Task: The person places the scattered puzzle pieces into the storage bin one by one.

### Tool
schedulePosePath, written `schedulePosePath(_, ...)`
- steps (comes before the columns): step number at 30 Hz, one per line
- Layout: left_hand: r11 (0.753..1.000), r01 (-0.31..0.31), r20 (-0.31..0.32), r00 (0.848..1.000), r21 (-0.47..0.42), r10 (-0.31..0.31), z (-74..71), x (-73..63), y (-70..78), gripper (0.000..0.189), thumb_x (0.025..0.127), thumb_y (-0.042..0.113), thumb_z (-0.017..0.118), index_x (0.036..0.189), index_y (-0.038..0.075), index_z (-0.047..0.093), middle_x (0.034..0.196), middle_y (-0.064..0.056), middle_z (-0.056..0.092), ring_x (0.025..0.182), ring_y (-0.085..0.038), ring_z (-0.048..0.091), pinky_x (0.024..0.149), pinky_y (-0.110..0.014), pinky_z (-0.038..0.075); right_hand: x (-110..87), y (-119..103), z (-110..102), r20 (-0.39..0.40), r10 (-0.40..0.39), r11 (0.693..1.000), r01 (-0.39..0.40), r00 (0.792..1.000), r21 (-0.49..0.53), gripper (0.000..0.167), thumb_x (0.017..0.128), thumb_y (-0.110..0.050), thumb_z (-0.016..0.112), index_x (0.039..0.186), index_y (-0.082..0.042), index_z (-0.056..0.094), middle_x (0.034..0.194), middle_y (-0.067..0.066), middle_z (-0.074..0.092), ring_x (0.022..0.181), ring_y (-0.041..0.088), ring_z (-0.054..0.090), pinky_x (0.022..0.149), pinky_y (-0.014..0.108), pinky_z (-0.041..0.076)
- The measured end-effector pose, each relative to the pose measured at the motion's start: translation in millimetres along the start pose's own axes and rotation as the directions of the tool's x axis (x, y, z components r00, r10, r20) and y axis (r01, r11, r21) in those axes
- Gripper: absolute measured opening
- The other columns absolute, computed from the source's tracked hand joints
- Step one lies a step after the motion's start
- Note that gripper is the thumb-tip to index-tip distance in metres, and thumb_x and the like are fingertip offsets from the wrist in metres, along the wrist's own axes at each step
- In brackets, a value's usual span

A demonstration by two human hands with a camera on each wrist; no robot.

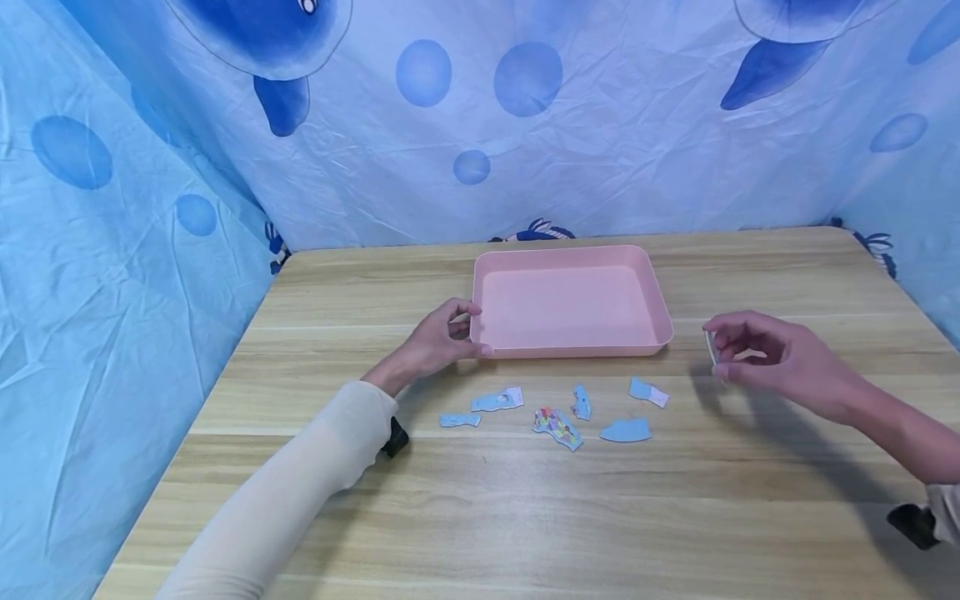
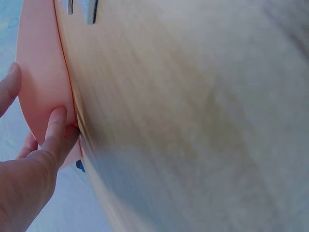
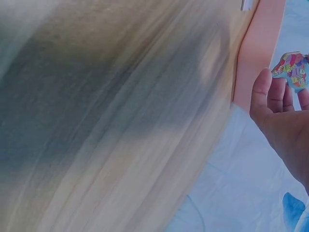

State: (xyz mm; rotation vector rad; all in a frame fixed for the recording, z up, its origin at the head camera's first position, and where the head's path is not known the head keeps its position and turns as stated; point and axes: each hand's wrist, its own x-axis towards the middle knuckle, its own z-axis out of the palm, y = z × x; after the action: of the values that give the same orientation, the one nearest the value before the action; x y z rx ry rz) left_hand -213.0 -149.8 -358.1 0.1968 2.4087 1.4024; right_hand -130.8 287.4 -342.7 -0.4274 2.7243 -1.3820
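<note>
A pink tray (image 1: 570,352) lies on the wooden table. My left hand (image 1: 433,337) holds it by the near left corner, thumb at the front and fingers along the left side. In the left wrist view, fingertips (image 2: 58,116) press against the tray's outer wall (image 2: 46,63). My right hand (image 1: 787,358) is raised off the table to the right of the tray, pinching a thin puzzle piece (image 1: 711,348) edge-on. The right wrist view shows that puzzle piece's (image 3: 292,70) multicoloured print with light blue at its edge.
Several loose puzzle pieces lie in front of the tray: a multicoloured one (image 1: 557,427), a plain blue one (image 1: 626,430) and a blue-and-lilac one (image 1: 649,392) among them. A blue sea-print curtain (image 1: 637,167) hangs behind the table's back edge and along its sides.
</note>
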Motion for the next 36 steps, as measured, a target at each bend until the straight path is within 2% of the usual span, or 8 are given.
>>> schedulePosePath(9, 1.0, -0.004, 0.001, 1.0, -0.004, 0.004, 0.1, 0.6, -1.4, 0.064, 0.076, 0.015, 0.083, 0.13, 0.011, 0.047, 0.143, -0.004, 0.043, 0.134, -0.024, 0.043, 0.109, -0.036, 0.038, 13.4, 0, -8, -0.017, 0.056, 0.998, -0.055, 0.998, 0.03, 0.043, 0.09, -0.014, 0.069, 0.13, -0.012, 0.054, 0.107, 0.004, 0.059, 0.092, 0.011, 0.06, 0.07, 0.02, 0.054)
schedulePosePath(21, 1.0, -0.013, 0.004, 1.0, -0.001, 0.013, -0.2, 0.4, -2.8, 0.064, 0.077, 0.016, 0.082, 0.13, 0.011, 0.047, 0.142, -0.004, 0.043, 0.133, -0.024, 0.044, 0.108, -0.036, 0.038, 30.9, -7, -11, -0.025, 0.078, 0.996, -0.077, 0.997, 0.038, 0.043, 0.091, -0.019, 0.069, 0.131, -0.012, 0.053, 0.107, 0.004, 0.059, 0.091, 0.011, 0.06, 0.072, 0.022, 0.055)
schedulePosePath(29, 1.0, -0.01, 0.004, 1.0, -0.001, 0.01, -1.3, 0.6, -2.7, 0.063, 0.077, 0.014, 0.082, 0.13, 0.011, 0.047, 0.143, -0.005, 0.042, 0.133, -0.025, 0.044, 0.108, -0.037, 0.039, 51.9, -11, -14, -0.016, 0.05, 0.995, -0.048, 0.999, 0.088, 0.044, 0.092, -0.016, 0.067, 0.133, -0.013, 0.052, 0.11, 0.005, 0.059, 0.092, 0.012, 0.062, 0.074, 0.022, 0.055)
schedulePosePath(36, 1.0, -0.013, 0.007, 1.0, -0.005, 0.013, -1.5, 1.2, -2.5, 0.063, 0.077, 0.013, 0.082, 0.129, 0.01, 0.047, 0.143, -0.005, 0.043, 0.133, -0.024, 0.044, 0.108, -0.036, 0.039, 72.2, -19, -11, -0.001, 0.098, 0.987, -0.097, 0.995, 0.13, 0.05, 0.09, -0.021, 0.069, 0.137, -0.012, 0.051, 0.113, 0.003, 0.059, 0.096, 0.01, 0.06, 0.076, 0.024, 0.056)
